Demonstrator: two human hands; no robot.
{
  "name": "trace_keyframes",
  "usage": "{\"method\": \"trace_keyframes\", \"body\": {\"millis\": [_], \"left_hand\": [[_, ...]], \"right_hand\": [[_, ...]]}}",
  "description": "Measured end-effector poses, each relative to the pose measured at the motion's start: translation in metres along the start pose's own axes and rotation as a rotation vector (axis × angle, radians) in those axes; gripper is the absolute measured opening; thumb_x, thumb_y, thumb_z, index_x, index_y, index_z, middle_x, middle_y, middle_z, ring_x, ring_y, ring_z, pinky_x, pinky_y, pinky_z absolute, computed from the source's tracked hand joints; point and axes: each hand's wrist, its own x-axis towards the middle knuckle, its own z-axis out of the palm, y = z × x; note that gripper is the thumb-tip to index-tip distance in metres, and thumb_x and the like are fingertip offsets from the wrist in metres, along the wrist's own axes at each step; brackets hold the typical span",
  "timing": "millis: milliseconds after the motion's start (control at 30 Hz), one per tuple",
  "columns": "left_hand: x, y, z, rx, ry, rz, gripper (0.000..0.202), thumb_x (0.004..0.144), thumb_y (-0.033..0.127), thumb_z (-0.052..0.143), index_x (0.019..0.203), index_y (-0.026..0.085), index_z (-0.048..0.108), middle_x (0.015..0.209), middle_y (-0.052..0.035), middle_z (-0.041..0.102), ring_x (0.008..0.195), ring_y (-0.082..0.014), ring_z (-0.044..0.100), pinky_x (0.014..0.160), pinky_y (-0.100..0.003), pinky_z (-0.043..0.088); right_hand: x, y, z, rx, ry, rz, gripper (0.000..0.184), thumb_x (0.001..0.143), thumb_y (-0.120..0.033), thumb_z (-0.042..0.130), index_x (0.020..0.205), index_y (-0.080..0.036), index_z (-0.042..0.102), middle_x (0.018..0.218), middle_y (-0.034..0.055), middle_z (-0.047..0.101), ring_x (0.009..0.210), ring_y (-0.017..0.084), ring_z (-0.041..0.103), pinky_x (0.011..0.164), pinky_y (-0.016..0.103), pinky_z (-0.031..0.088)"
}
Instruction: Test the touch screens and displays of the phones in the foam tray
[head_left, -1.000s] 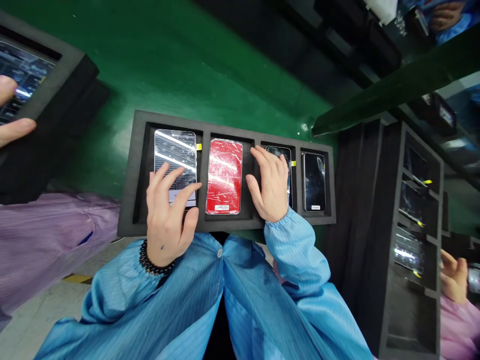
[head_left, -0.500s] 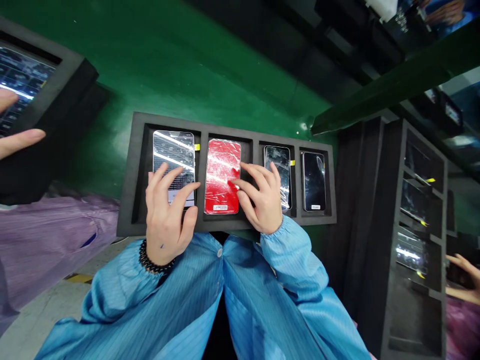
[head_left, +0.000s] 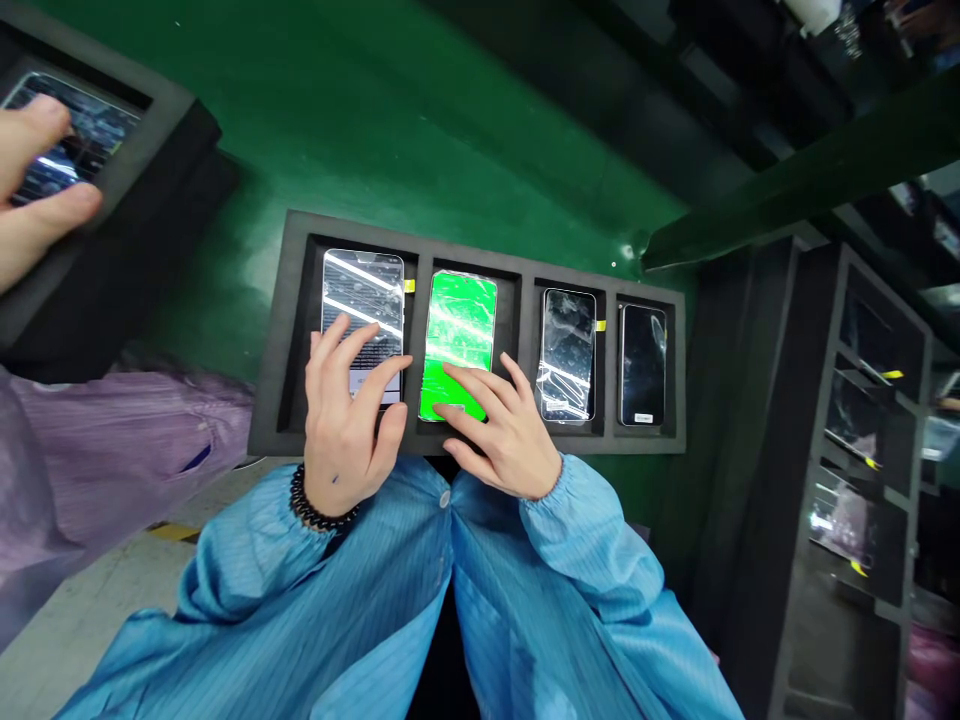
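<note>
In front of me a black foam tray (head_left: 480,248) holds smartphones in separate compartments. Over the lower part of the leftmost phone (head_left: 364,290), which shows dark lines of text, lies my left hand (head_left: 351,425), fingers spread. The second phone (head_left: 460,320) has a bright green screen under clear film. My right hand (head_left: 504,430) rests at its lower half, fingers apart, the fingertips on or just above the glass. To the right, a third phone (head_left: 568,350) and a fourth phone (head_left: 643,360) lie with dark screens. Neither hand grips anything.
Stacked foam trays (head_left: 757,420) with more phones stand at the right. At the left, another person's hand (head_left: 37,180) is over a phone in another tray (head_left: 176,110). The green work surface (head_left: 360,120) runs behind my tray.
The second phone's screen has turned from red to green. My right hand has moved down and left, onto its lower half. The other person's hand has come over the phone at left.
</note>
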Motion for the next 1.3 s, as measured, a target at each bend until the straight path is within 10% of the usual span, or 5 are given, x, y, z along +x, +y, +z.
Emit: {"method": "trace_keyframes", "body": {"millis": [800, 1033, 1300], "left_hand": [[0.005, 0.003, -0.011, -0.088, -0.142, -0.091, 0.039, 0.099, 0.031, 0.036, 0.126, 0.021, 0.062, 0.15, -0.0089, 0.047, 0.153, -0.027, 0.03, 0.13, -0.053, 0.024], [0.065, 0.002, -0.031, -0.048, -0.439, 0.099, 0.046, 0.101, 0.04, 0.035, 0.138, 0.017, 0.05, 0.155, -0.0096, 0.043, 0.152, -0.0234, 0.029, 0.129, -0.048, 0.028], [0.13, 0.0, 0.028, 0.041, -0.551, 0.181, 0.041, 0.096, 0.027, 0.031, 0.115, 0.006, 0.061, 0.12, -0.0215, 0.064, 0.117, -0.0293, 0.053, 0.111, -0.055, 0.04]], "right_hand": [[-0.005, 0.0, 0.001, 0.009, -0.01, 0.014, 0.037, 0.103, -0.04, 0.043, 0.127, -0.021, 0.065, 0.15, 0.0121, 0.055, 0.131, 0.025, 0.053, 0.125, 0.056, 0.021], [-0.008, 0.002, 0.004, 0.042, 0.096, 0.046, 0.041, 0.104, -0.036, 0.037, 0.136, -0.021, 0.058, 0.147, 0.0105, 0.058, 0.13, 0.023, 0.054, 0.124, 0.053, 0.026], [-0.018, 0.007, 0.009, 0.15, 0.289, 0.068, 0.039, 0.1, -0.023, 0.045, 0.138, -0.02, 0.056, 0.14, 0.0135, 0.062, 0.126, 0.024, 0.058, 0.116, 0.054, 0.038]]}}
